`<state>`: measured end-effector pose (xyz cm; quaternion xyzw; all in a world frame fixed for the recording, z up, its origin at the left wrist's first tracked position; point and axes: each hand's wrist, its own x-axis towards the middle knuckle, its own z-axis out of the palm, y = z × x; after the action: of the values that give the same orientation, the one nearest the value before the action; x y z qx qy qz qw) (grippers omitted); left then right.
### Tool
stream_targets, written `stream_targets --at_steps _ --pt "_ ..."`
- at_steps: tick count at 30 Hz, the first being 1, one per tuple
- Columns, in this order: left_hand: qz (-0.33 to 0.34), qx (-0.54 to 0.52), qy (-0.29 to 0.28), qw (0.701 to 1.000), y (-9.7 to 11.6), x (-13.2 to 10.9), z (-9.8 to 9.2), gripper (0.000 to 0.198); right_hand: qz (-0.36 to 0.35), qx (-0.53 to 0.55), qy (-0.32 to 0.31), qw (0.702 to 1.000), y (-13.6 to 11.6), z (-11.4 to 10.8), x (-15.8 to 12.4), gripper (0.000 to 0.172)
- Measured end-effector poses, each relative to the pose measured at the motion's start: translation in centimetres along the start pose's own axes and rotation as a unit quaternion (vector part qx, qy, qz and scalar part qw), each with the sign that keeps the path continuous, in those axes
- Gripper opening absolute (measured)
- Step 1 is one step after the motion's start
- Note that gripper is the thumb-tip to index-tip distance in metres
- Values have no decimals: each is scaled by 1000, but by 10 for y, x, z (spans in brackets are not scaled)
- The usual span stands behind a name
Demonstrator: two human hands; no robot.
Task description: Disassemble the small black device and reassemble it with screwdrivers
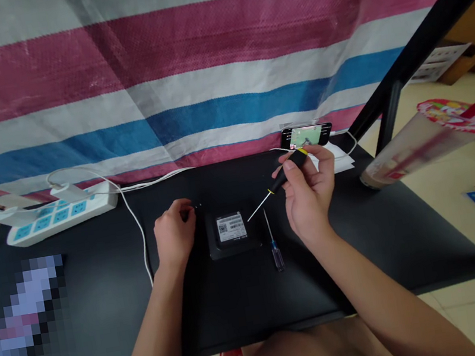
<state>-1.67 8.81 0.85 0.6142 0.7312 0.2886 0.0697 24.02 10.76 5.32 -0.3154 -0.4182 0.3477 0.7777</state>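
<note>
Head view: a black device lies flat near the middle of the frame on a black table, a white QR-code label facing up. The right hand grips a screwdriver by its black, yellow-banded handle, thumb and fingers closed around it. The thin shaft slants down and left, its tip near the device's upper right corner; the two do not appear to touch. The left hand sits just left of the device, fingers curled shut, with the fingertips pinched on something too small to tell. A blue-handled screwdriver lies on the table just right of the device, below the right hand.

Farther back, a phone stands at the table's rear edge showing a picture, with white paper beside it. A white power strip lies at the upper left of the table with plugs in it, and white cables run across the table. A striped tarp hangs behind. A blurred plastic cup with a red straw sits at the right, past the table's edge. A pixelated patch covers the table's lower left.
</note>
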Motion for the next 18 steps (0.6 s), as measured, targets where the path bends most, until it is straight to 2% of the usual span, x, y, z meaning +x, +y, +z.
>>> stream_targets --at_steps 18 --pt "-2 -6 3 1000 2 1 1 18 -2 4 -6 1000 0 0 0 37"
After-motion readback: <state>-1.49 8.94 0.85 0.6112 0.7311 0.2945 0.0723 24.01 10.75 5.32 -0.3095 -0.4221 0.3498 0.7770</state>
